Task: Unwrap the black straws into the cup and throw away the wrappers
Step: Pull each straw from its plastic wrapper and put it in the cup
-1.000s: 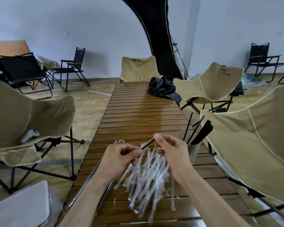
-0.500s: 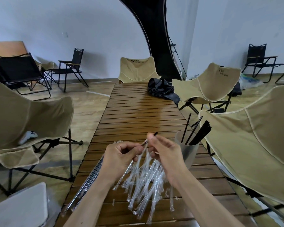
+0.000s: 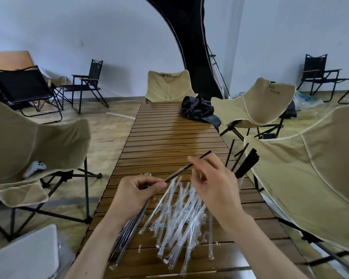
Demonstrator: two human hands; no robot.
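Note:
My right hand pinches a black straw and holds it slanted above the table, its far tip bare. My left hand pinches the near end of that straw, where its clear wrapper sits, and also grips a bundle of wrapped straws that hangs toward me. A heap of empty clear wrappers lies on the slatted wooden table under both hands. Behind my right hand stands the cup, mostly hidden, with several black straws sticking up out of it.
Beige folding chairs stand close on the left and right, with others farther back. A black bundle of fabric lies at the table's far right end. A white game controller rests on the left chair.
My right hand has drawn the black straw up and to the right, so more of it shows bare outside the wrapper. My left hand stayed in place holding the wrapper end.

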